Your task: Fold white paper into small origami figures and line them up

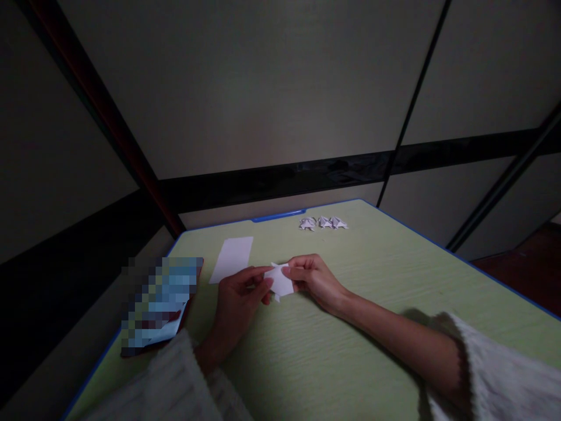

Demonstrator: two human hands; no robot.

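Observation:
A small folded piece of white paper [281, 280] is held above the middle of the table, with little pointed flaps sticking out at its top and bottom. My left hand [241, 298] pinches its left edge, thumb on the near face. On the other side, my right hand [316, 282] grips the paper's right edge between thumb and fingers. The fingertips behind the paper are partly hidden. Beyond my hands, several folded paper figures [325, 223] rest in a row near the far edge.
White paper sheets [232, 258] lie left of my hands. At the table's left edge is a tablet-like device [162, 307] with a blurred-out screen. The pale green table [377, 257] has a blue rim. Behind it stands a panelled cabinet wall [272, 88] with dark bands.

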